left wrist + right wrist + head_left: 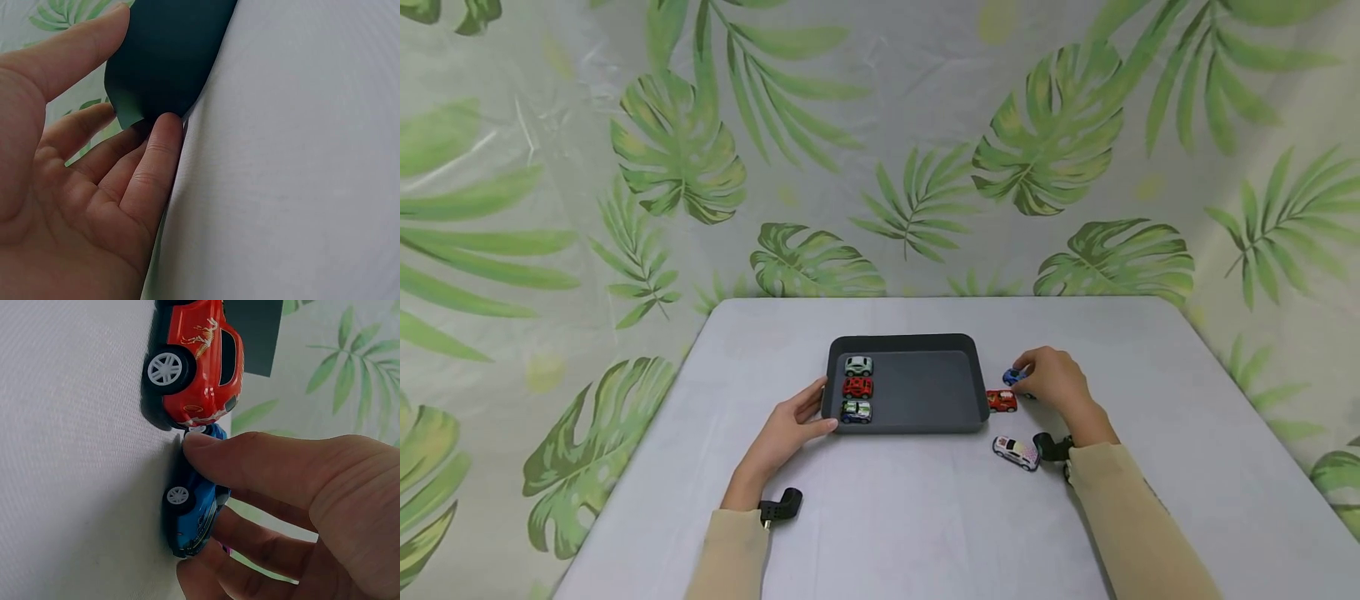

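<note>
A dark grey tray lies on the table. Inside, along its left side, stand a pale green toy car, a red toy car and a white-and-green toy car. My left hand holds the tray's front left corner between thumb and fingers; in the left wrist view the fingertips touch its wall. To the right of the tray, my right hand pinches a blue toy car close to the tabletop. Next to that car is another red toy car with a skeleton print, near the tray's right wall.
A white toy car with pink dots stands nearer the front, beside the right wrist's black camera. Something small behind that camera is mostly hidden. Leaf-patterned sheeting hangs behind the white table.
</note>
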Tool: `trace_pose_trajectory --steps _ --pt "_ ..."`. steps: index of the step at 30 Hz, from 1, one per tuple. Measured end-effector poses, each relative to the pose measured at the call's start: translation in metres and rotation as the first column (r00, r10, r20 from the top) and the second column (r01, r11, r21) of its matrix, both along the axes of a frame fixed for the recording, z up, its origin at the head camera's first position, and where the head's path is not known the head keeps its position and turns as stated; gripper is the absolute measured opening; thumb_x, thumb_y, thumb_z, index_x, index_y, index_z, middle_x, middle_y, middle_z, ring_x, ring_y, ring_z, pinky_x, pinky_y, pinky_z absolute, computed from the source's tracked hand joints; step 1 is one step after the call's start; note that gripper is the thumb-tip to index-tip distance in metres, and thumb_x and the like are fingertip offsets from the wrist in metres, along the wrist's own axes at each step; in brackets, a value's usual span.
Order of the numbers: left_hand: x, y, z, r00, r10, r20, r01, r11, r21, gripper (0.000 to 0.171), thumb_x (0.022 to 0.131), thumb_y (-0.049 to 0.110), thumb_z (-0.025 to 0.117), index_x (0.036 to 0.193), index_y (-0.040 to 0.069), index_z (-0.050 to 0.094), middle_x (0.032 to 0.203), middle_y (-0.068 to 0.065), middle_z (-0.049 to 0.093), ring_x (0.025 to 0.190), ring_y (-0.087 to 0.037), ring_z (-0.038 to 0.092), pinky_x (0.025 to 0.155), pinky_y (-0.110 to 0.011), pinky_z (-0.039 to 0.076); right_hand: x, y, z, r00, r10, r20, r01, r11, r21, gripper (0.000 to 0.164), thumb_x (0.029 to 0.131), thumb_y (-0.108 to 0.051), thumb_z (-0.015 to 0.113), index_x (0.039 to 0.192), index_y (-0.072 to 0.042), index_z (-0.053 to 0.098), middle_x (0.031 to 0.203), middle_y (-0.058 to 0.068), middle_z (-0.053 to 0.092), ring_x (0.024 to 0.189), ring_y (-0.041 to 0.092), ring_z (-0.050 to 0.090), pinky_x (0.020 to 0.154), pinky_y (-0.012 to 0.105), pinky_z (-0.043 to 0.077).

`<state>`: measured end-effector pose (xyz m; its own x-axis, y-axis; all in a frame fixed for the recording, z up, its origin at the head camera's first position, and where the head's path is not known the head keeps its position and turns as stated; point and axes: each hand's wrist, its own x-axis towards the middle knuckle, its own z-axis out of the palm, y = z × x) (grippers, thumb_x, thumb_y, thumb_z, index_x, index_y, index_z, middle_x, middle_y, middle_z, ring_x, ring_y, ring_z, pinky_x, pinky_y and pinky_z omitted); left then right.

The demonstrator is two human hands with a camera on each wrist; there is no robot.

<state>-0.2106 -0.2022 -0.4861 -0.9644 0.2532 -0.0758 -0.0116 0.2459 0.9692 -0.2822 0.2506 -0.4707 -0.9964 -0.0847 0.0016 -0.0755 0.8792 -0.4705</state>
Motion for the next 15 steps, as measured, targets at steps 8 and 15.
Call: trace_pose_trajectory --steps 8,15 --pt "0.0001 0.0010 -0.0004 1.000 0.007 0.015 -0.007 1.000 0.011 0.082 0.090 0.014 0.078 0.159 0.019 0.034 0.160 -0.011 0.033 0.145 -0.025 0.035 0.114 -0.041 0.034 -0.0012 -0.0006 -0.0002 1.000 -0.003 0.008 0.003 1.000 0.016 0.039 0.080 -0.021 0.086 0.112 -0.003 0.075 0.098 0.015 0.070 0.082 0.029 0.062 0.065 0.041 0.051" --pt "0.0011 0.0020 0.0015 1.000 0.011 0.002 -0.011 1.000 0.016 0.081 0.090 0.013 0.079 0.158 0.018 0.035 0.160 -0.012 0.034 0.145 -0.026 0.036 0.114 -0.042 0.034 -0.0016 -0.0030 0.0007 1.000 -0.007 0.003 0.007 1.000 0.003 0.040 0.080 -0.021 0.086 0.114 -0.001 0.075 0.101 0.016 0.072 0.085 0.029 0.063 0.068 0.043 0.052"
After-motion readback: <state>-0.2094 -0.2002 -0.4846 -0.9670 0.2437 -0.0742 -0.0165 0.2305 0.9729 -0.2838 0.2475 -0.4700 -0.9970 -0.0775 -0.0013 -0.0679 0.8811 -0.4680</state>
